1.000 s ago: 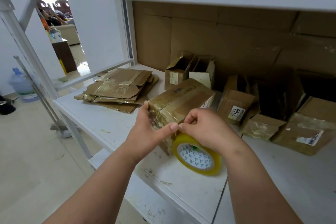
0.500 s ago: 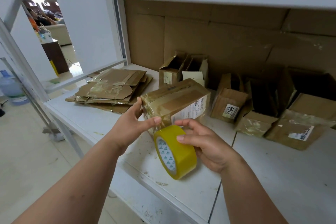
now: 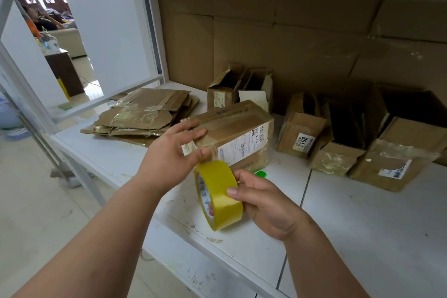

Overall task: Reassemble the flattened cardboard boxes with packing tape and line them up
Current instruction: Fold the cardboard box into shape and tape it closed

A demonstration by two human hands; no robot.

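Left hand point(image 3: 169, 155) grips near end of taped cardboard box point(image 3: 238, 133) on shelf point(image 3: 362, 220); right hand point(image 3: 263, 201) holds yellow tape roll point(image 3: 217, 193) just below; flattened boxes point(image 3: 145, 113) stacked left, open boxes point(image 3: 338, 133) behind, contents hidden

The scuffed white metal shelf point(image 3: 362, 225) carries a stack of flattened brown cardboard boxes point(image 3: 145, 113) at its left, a taped brown cardboard box with a white shipping label point(image 3: 242, 135) in the middle, and several open brown cardboard boxes point(image 3: 338, 138) along the back and right.
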